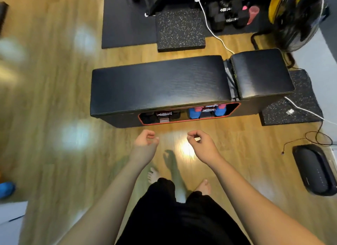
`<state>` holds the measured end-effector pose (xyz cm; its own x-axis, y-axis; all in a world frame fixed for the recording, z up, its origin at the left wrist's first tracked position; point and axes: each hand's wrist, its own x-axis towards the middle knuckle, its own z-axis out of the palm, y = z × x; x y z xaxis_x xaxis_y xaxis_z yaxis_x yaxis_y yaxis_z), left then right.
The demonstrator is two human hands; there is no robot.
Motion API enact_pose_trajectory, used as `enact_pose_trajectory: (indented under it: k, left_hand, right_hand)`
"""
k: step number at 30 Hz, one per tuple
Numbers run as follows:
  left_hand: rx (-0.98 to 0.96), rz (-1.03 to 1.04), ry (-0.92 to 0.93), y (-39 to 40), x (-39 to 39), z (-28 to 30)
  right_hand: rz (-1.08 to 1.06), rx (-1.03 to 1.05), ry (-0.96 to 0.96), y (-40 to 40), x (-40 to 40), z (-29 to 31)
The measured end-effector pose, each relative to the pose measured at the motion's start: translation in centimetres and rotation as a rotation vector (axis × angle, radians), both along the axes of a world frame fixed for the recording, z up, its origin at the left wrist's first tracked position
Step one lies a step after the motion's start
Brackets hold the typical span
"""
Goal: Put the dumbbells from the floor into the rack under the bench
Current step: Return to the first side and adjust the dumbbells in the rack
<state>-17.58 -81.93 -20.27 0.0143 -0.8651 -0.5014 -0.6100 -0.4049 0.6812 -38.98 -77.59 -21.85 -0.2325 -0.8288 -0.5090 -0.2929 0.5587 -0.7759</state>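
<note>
A black padded bench (158,84) stands across the wooden floor in front of me. Under it, a red-rimmed rack opening (235,104) faces me. Inside on the left sits a black dumbbell (164,114) with a chrome handle; on the right sits a blue dumbbell (207,110). My left hand (145,138) and my right hand (199,139) hover just in front of the opening, fingers loosely curled, holding nothing. Further black dumbbells (228,14) and a pink one (252,14) lie on the dark mat behind the bench.
A speckled rubber block (179,29) lies beyond the bench. A white cable (213,31) runs past it. A large fan (299,18) stands at the back right. A black speaker (315,169) lies on the floor to my right. My bare feet (205,186) are below.
</note>
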Motion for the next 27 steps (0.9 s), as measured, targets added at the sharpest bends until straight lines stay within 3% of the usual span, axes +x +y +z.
enact_pose_trajectory:
  k: [4, 9, 18, 23, 27]
  left_hand:
    - [0.007, -0.051, -0.011, -3.7, 1.0, -3.3]
    - [0.082, 0.095, 0.058, -7.6, 1.9, -10.1]
    - [0.054, 0.117, -0.004, -15.7, 1.7, -33.4]
    - [-0.064, 0.185, -0.049, -19.2, 1.4, -44.6]
    - [-0.187, 0.162, -0.202, -20.7, 1.2, -49.6]
  right_hand:
    - [-0.12, -0.01, -0.011, -3.7, 1.5, -1.7]
    - [-0.193, 0.008, 0.002, -8.8, 2.8, -7.0]
    - [0.098, -0.002, 0.244, -15.7, 3.0, -31.4]
    - [-0.047, -0.026, 0.3, -19.0, 2.7, -44.4]
    - [-0.194, -0.131, 0.381, -20.8, 2.7, -49.5]
